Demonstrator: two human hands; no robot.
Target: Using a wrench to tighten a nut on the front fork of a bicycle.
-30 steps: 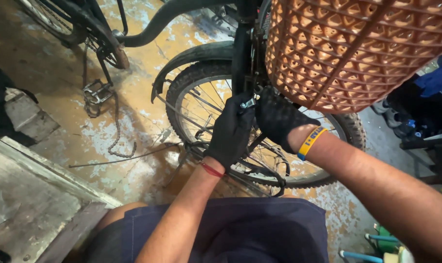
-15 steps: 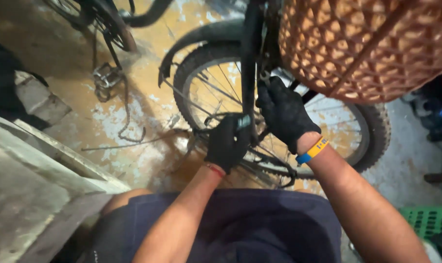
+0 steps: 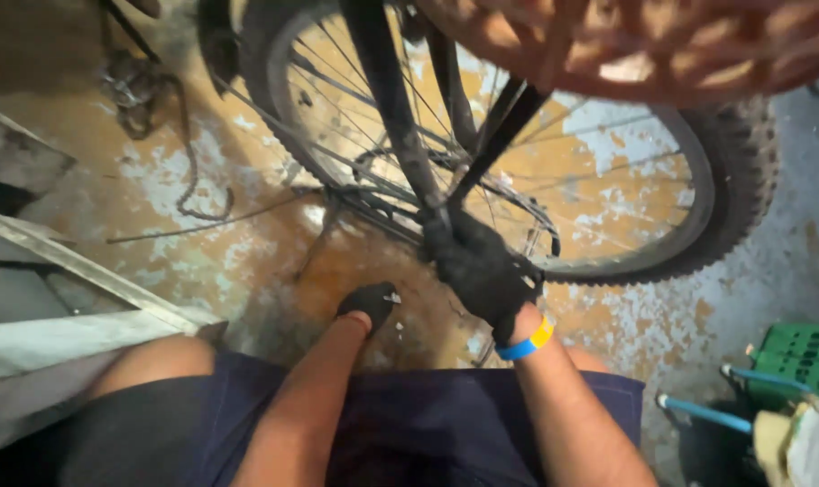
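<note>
Far left of frame: grey wooden planks (image 3: pixel 58 298) lie angled across the worn, orange-painted floor (image 3: pixel 238 252), w/ a loose chain (image 3: pixel 179 153) and thin wire trailing at upper left. Centre: a bicycle wheel (image 3: pixel 698 243) w/ knobby tyre and spokes fills the upper half, its dark frame tubes (image 3: pixel 391 108) running down to the hub area. Lower centre: the left hand (image 3: pixel 369 304), in a black glove, is curled closed near the floor, below the frame; something small and pale shows at its knuckles, can't tell what. Just right of it, the right hand (image 3: pixel 482 266), also black-gloved, w/ a blue-and-yellow wristband (image 3: pixel 527 338), is clamped around the lower end of the frame tubes, next to the wheel's hub. Upper right: a blurred orange lattice basket (image 3: pixel 662 45) hangs over the wheel. Lower right corner: a green plastic crate (image 3: pixel 802 352) and blue-handled tools (image 3: pixel 698 413). Bottom: the person's dark shorts.
</note>
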